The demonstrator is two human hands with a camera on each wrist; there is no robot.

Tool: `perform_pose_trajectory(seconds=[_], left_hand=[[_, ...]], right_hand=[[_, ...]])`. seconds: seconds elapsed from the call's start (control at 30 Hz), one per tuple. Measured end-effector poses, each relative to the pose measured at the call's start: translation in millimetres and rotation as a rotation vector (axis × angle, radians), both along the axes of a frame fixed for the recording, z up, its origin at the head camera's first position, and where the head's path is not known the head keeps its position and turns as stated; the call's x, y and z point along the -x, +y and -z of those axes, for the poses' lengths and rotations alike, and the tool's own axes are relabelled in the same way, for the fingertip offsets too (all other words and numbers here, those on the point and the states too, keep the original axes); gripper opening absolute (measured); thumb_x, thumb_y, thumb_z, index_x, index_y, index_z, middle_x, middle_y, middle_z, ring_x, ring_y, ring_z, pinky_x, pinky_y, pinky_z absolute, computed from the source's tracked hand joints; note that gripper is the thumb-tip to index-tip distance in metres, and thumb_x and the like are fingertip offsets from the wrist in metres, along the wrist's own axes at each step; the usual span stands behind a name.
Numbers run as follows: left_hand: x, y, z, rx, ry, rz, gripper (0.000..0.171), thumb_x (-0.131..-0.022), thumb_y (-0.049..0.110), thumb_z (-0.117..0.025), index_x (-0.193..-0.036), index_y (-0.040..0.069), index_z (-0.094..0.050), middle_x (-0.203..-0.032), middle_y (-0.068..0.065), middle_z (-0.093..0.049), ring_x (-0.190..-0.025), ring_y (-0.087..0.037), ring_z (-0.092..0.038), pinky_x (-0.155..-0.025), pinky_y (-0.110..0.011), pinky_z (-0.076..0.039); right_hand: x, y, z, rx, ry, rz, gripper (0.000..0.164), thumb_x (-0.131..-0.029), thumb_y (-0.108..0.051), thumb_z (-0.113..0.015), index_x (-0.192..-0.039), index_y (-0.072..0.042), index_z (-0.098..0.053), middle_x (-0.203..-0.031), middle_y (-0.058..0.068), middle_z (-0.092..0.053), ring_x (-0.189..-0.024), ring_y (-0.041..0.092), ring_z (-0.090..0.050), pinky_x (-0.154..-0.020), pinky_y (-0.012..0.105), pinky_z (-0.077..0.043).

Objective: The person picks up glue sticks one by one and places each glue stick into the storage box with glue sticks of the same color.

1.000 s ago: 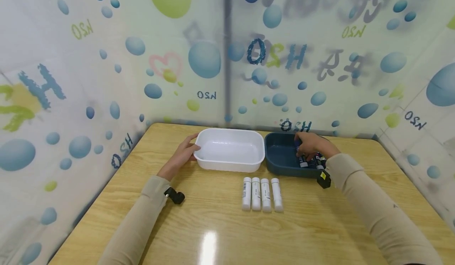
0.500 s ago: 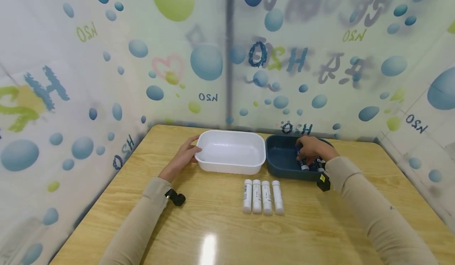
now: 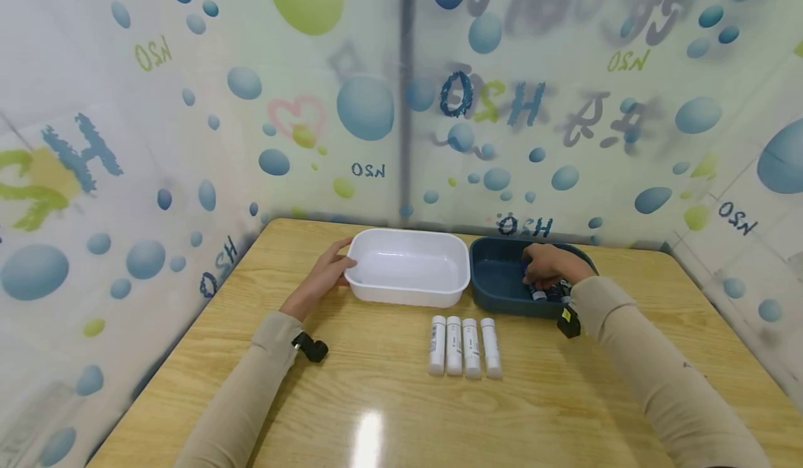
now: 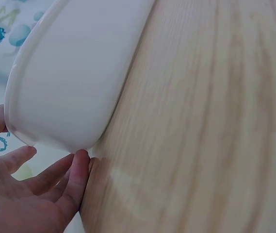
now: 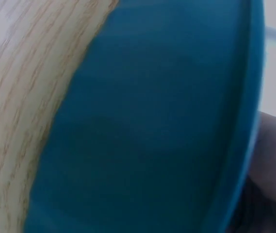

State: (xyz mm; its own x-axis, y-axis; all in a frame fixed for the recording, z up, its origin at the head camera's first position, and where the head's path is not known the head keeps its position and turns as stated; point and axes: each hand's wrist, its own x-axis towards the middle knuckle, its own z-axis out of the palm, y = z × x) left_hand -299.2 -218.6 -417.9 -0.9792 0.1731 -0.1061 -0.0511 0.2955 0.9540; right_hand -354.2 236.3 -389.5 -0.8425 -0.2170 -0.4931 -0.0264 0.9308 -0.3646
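Observation:
A white basin (image 3: 408, 296) stands at the back of the table. My left hand (image 3: 327, 270) holds its left end, thumb over the rim and fingers against the outer wall, as the left wrist view shows. To its right is a dark blue basin (image 3: 502, 305). My right hand (image 3: 549, 264) reaches inside it, fingers curled around a dark blue tube (image 3: 537, 294) with a pale end. More dark tubes (image 3: 564, 291) lie under and beside this hand, partly hidden. In the right wrist view the basin's outer wall (image 5: 138, 116) covers most of the hand's work.
Several white labelled cylinders (image 3: 454, 346) lie side by side on the wooden table (image 3: 376, 391), in front of the two basins. A patterned curtain (image 3: 351, 196) rises right behind the table's back edge.
The head view has shifted slightly. My right hand stays over the tubes in the dark blue basin, with its fingers moved only a little. The left hand keeps its place on the white basin.

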Motion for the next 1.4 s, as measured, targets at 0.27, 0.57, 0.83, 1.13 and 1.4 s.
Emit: perform_pose_trajectory(seconds=[0.27, 0.57, 0.83, 1.13, 1.4], left_hand=[[18.4, -4, 26.6, 0.009, 0.021, -0.022, 0.065, -0.105, 0.018, -0.05, -0.165, 0.011, -0.025, -0.146, -0.035, -0.051, -0.101, -0.024, -0.067, -0.085, -0.032, -0.059], [23.2, -5, 35.3, 0.018, 0.039, -0.031, 0.065, -0.105, 0.021, -0.05, -0.165, 0.014, -0.026, -0.145, -0.034, -0.052, -0.102, -0.022, -0.066, -0.08, -0.025, -0.057], [22.6, -5, 35.5, 0.034, 0.042, -0.036, 0.065, -0.105, 0.022, -0.05, -0.164, 0.015, -0.027, -0.145, -0.032, -0.054, -0.103, -0.022, -0.066, -0.081, -0.024, -0.056], [22.9, -6, 36.7, 0.013, 0.036, -0.032, 0.064, -0.105, 0.021, -0.049, -0.165, 0.015, -0.026, -0.146, -0.033, -0.052, -0.108, -0.026, -0.066, -0.08, -0.021, -0.056], [24.1, -6, 36.6, 0.008, 0.036, -0.034, 0.065, -0.105, 0.022, -0.05, -0.164, 0.014, -0.026, -0.145, -0.033, -0.052, -0.1, -0.019, -0.066, -0.079, -0.022, -0.056]], right_hand=[[-0.4, 0, 3.9, 0.007, -0.037, -0.01, 0.068, -0.1, -0.011, -0.062, -0.153, 0.015, -0.028, -0.073, 0.005, -0.064, -0.06, 0.013, -0.057, -0.057, 0.026, -0.046], [-1.6, 1, 1.2, 0.017, -0.047, -0.027, 0.069, -0.102, -0.011, -0.06, -0.155, 0.013, -0.025, -0.074, 0.006, -0.064, -0.062, 0.014, -0.058, -0.058, 0.027, -0.047], [-3.4, 3, -0.5, 0.045, -0.056, 0.006, 0.067, -0.101, -0.009, -0.059, -0.155, 0.011, -0.024, -0.079, 0.009, -0.064, -0.065, 0.016, -0.059, -0.06, 0.029, -0.05], [-17.3, 15, -17.5, 0.095, 0.138, -0.057, 0.061, -0.102, -0.021, -0.063, -0.148, 0.009, -0.037, -0.08, 0.013, -0.067, -0.06, 0.019, -0.06, -0.061, 0.04, -0.054], [-59.0, 14, -29.7, 0.285, 0.363, -0.1, 0.049, -0.105, -0.022, -0.059, -0.146, 0.0, -0.044, -0.074, 0.015, -0.068, -0.059, 0.031, -0.062, -0.058, 0.04, -0.052]])
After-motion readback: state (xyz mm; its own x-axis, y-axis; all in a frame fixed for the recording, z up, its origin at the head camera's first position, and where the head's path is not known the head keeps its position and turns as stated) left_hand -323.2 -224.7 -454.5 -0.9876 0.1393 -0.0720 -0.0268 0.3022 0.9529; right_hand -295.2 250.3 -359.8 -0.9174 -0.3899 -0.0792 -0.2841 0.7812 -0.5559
